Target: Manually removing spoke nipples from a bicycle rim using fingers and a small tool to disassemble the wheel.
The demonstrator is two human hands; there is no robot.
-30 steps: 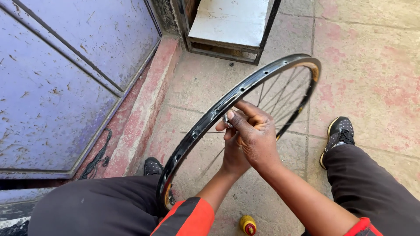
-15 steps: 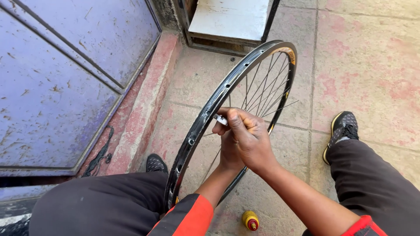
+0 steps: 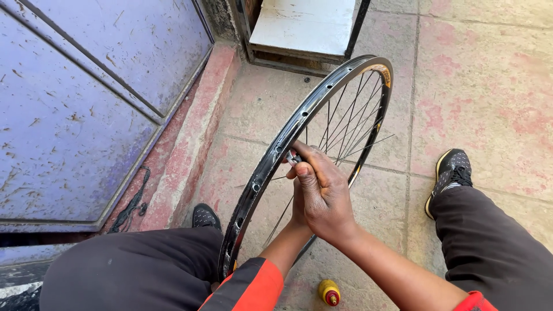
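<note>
A black bicycle wheel rim (image 3: 322, 92) with thin metal spokes (image 3: 351, 124) stands upright between my knees, its lower end on the paved floor. My right hand (image 3: 325, 193) is closed on a small metal tool (image 3: 292, 156), whose tip is pressed against the inner side of the rim. My left hand (image 3: 298, 210) sits just under the right hand among the spokes and is mostly hidden by it, so its grip does not show. Both forearms come up from orange-red sleeves.
A purple metal door (image 3: 86, 103) and a reddish concrete step (image 3: 190, 144) lie to the left. A white-topped bench (image 3: 305, 26) stands ahead. A small yellow bottle with a red cap (image 3: 329, 292) stands on the floor near my legs. My black shoes (image 3: 452, 170) rest on the pavement.
The rim's far end has swung left and nearer the bench. My hands have stayed together on the rim and shifted slightly left.
</note>
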